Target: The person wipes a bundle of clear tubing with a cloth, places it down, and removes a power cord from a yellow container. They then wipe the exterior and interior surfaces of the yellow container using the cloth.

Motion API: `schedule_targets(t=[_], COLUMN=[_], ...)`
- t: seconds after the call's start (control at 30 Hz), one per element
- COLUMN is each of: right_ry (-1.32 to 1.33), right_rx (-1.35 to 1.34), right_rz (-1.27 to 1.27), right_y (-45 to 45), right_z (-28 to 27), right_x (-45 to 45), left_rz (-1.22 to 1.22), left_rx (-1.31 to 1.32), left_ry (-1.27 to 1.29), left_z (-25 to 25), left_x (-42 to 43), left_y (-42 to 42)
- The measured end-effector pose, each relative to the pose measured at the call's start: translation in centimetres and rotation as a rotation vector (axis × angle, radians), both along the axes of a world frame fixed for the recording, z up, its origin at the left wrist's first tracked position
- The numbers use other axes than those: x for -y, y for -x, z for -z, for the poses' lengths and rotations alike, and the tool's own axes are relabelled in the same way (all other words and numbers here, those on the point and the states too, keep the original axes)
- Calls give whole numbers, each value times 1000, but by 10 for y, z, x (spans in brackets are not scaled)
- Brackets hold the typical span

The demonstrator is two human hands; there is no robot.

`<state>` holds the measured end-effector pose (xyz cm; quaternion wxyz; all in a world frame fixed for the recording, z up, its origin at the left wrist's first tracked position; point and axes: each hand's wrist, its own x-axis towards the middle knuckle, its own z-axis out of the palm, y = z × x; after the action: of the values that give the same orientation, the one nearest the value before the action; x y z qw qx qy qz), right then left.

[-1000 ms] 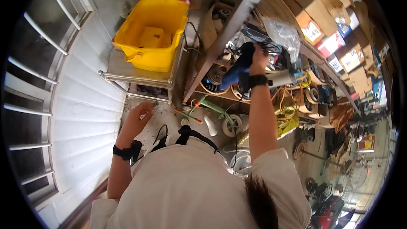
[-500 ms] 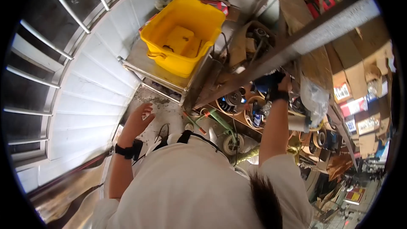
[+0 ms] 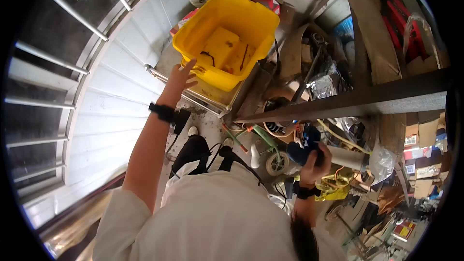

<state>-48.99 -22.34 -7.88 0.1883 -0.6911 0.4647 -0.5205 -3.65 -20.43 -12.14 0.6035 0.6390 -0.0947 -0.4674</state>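
My left hand point(image 3: 181, 78) is at the near left corner of a yellow plastic bucket point(image 3: 232, 78), fingers apart. Whether the fingertips touch the bucket is unclear. A few small dark pieces lie on the bucket's bottom. On the right, my right hand point(image 3: 316, 162) is closed around a dark blue object point(image 3: 298, 151) with a rounded body, partly covered by the fingers; its exact kind is hard to make out. It is held below a rusty metal beam point(image 3: 338, 99), in front of cluttered shelving.
The bucket stands on a metal trolley point(image 3: 193, 97) beside a white panelled wall point(image 3: 116, 87) with a barred window. A green wheeled frame point(image 3: 268, 141) stands on the floor. Cardboard point(image 3: 372, 43), a clear plastic bag point(image 3: 384, 164) and mixed parts crowd the right side.
My left hand has moved forward to the bucket. The right hand has drawn back from the shelving toward my body, bringing out the dark blue object. The view has shifted.
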Motion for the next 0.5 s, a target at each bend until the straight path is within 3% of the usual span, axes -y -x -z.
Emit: schedule_targets(t=[0.1, 0.27, 0.4, 0.5], right_ry=[9, -50, -218, -317], right_rx=[-146, -84, 28, 123], right_rz=[-92, -174, -189, -160], right_y=[-33, -111, -151, -168], right_z=[-7, -18, -1, 7], right_x=[-24, -34, -25, -15], left_rz=[65, 252, 64, 298], left_rx=[38, 14, -371, 42], left_ry=[-178, -63, -65, 10], left_z=[8, 38, 18, 23], left_x=[34, 51, 53, 37], left_y=[-14, -31, -32, -37])
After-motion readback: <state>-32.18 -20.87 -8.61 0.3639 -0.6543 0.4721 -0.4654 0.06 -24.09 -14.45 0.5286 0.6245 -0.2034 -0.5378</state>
